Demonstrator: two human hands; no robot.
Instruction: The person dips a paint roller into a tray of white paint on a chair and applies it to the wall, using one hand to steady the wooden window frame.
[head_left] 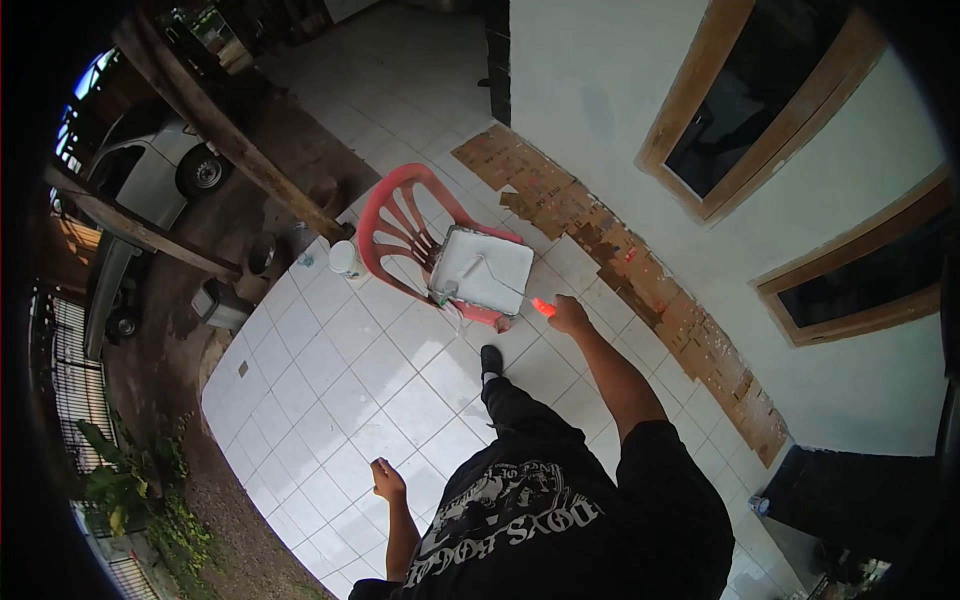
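Observation:
My right hand [570,316] is wrapped round the orange handle of a paint roller [543,307]. The roller's thin metal frame reaches into a paint tray [514,255], where its small white head lies in white paint. That tray rests on the seat of a red plastic armchair [409,176]. Near its front left corner, a brush-like, paint-smeared item hangs at the edge, too small to make out. My left hand [388,481] is held low at my left side above the tiles, its fingers curled in, with no object visible in them.
Cardboard sheets [640,290] line the floor along the pale wall [590,90] with wood-framed windows on the right. A white bucket [345,259] stands beside the chair. Wooden posts [230,130] and a parked vehicle [150,165] are at the left, beyond the tiled floor's edge.

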